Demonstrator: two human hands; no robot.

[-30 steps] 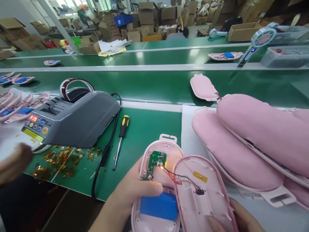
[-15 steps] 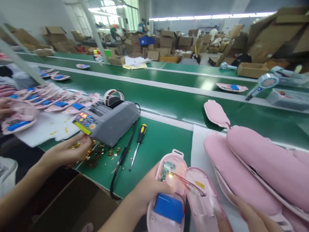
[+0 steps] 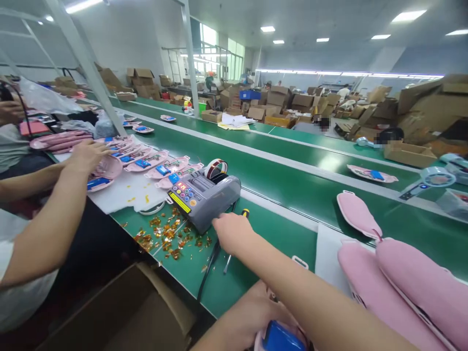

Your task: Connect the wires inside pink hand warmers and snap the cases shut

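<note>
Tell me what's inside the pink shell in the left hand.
A blue block shows inside the pink shell. The left hand and right forearm cover much of the rest from view, so whatever lies behind them cannot be seen.

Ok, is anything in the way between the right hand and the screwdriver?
Nothing visible: the right hand hides the middle of the screwdriver, whose yellow-and-black handle end and metal shaft tip show on either side. The black cable runs beside it, nearer the tape dispenser. Whether the fingers touch the screwdriver is hidden.
</note>
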